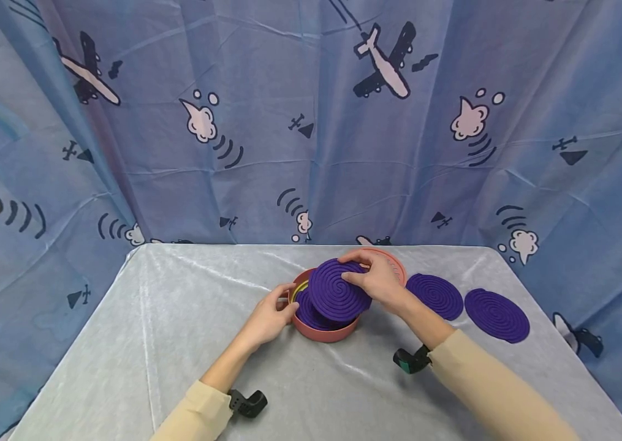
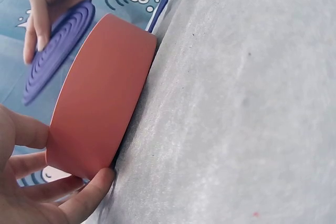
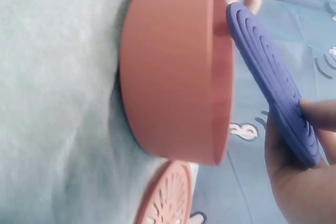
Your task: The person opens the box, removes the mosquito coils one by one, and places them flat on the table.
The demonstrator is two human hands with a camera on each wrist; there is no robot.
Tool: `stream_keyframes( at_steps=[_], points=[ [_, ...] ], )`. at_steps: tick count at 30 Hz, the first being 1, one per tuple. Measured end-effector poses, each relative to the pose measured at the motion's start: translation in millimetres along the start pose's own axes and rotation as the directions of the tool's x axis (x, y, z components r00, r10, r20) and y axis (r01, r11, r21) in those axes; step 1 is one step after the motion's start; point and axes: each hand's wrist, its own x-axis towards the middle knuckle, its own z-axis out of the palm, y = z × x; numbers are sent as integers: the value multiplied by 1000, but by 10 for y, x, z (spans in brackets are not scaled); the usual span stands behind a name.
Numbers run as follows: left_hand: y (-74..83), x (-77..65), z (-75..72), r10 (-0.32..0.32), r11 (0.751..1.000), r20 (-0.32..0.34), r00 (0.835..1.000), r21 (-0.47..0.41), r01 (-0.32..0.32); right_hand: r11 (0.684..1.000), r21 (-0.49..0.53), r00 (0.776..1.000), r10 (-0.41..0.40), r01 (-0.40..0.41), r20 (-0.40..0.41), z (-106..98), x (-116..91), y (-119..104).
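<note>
"Purple spiral coil on my remote feed, and I'd like its place before anything else. Where do you have it?"

"I have it tilted over the mouth of the coral-red round container. Taking that container as the clock's centre in the head view, the coil sits toward one o'clock. I can't tell whether its lower edge touches anything."

"And the fingers, from where I sit?"

"My right hand comes in from four o'clock and pinches the coil, thumb on the near face and fingers behind. My left hand is at nine o'clock, thumb and fingers spread along the container's wall and curved round it, steadying grip by the look of both wrist views."

"I see something inside the container too."

"Yes, another purple coil lies in there, with a yellow band showing at its ten o'clock edge."

"What else do I have on the table?"

"Toward two o'clock, partly behind the right hand, I get a slotted coral lid. At three o'clock two more coils lie flat side by side: the nearer one and the farther one"
</note>
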Motion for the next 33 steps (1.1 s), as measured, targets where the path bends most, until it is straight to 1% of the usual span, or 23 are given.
stream_keyframes(
  at_steps=[7,11,14,19,25,29,33],
  points=[
    [35,-7,-9,-9,1000,11,1000,15,8,996,82,1000,-15,17,-14,-255,-137,-20],
    [35,-6,-9,-7,1000,17,1000,1,7,994,110,1000,-2,5,-31,-383,-245,-3],
    [26,-6,-7,-9,1000,17,1000,0,9,995,96,999,7,-2,-53,-481,-330,13],
    [31,-20,-8,-8,1000,14,1000,11,8,999,38,995,25,-22,-100,-657,-461,46],
    [26,-17,-18,-13,1000,11,1000,11,13,999,30,988,42,-38,-149,-864,-607,97],
    [32,-16,-18,-15,1000,16,1000,11,15,997,38,982,77,-71,-171,-1011,-721,150],
    [36,-15,-13,-17,1000,14,1000,10,17,991,102,978,103,-85,-181,-1158,-816,244]
  ],
)
